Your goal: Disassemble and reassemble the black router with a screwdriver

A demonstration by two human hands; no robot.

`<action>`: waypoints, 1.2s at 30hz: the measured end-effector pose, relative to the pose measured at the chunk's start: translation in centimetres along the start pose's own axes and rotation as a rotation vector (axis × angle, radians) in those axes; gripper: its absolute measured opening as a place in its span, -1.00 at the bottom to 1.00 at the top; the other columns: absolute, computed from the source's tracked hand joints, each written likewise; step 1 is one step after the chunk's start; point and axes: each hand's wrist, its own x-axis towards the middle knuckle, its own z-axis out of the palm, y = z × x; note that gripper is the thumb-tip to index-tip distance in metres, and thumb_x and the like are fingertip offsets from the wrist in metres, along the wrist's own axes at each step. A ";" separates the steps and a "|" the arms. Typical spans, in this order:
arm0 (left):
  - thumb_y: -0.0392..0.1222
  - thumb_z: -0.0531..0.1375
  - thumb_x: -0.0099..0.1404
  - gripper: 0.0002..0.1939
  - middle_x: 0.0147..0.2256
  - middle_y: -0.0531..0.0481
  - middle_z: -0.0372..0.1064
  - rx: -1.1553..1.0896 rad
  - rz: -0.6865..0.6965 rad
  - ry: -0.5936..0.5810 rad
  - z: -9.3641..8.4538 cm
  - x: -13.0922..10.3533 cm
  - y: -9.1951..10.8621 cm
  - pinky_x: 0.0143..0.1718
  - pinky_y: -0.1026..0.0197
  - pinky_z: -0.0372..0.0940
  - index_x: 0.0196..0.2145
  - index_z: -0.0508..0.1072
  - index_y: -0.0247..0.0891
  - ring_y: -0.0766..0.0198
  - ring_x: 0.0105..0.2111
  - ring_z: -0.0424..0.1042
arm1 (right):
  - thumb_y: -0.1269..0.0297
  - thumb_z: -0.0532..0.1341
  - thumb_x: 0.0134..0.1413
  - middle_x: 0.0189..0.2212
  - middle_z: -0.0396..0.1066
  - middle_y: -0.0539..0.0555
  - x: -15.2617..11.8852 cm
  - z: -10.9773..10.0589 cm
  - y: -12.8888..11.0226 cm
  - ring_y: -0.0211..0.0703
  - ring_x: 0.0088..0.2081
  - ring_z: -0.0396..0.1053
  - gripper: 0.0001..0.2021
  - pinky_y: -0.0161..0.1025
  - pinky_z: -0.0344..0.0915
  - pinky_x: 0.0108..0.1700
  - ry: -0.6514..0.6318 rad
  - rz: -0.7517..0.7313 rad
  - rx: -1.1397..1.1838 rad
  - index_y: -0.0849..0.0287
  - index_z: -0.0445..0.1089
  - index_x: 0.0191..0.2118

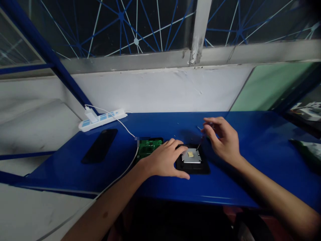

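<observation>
On the blue table lies a black plastic casing [205,167] with a silver metal plate [188,159] in it. A small yellowish square pad [190,154] sits on the plate. My left hand [167,157] holds the casing at its left side, fingers at the far edge and thumb at the near edge. In my right hand [223,139] is a thin screwdriver [199,146], pinched between thumb and fingers. It tilts, its tip at the plate's far right corner; its handle is mostly hidden and blurred. A green circuit board [150,144] lies left of the casing, partly behind my left hand.
A white power strip [105,117] with a plugged-in charger [91,114] stands at the back left. Its white cable [122,125] runs past the circuit board. A black phone [99,146] lies on the left. Small screw-like bits lie behind the casing. A dark green package [307,154] is far right.
</observation>
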 end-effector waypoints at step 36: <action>0.42 0.31 0.07 -0.09 0.15 -0.20 0.26 -0.024 -0.006 -0.008 -0.3 0.0 0.1 0.19 -0.12 0.20 0.19 0.29 -0.21 -0.10 0.14 0.25 | 0.32 0.14 0.31 -0.14 0.48 0.06 -0.3 -0.1 -0.2 -0.19 -0.29 0.55 -0.70 -0.15 0.52 -0.27 0.008 0.040 0.106 -0.01 0.36 0.11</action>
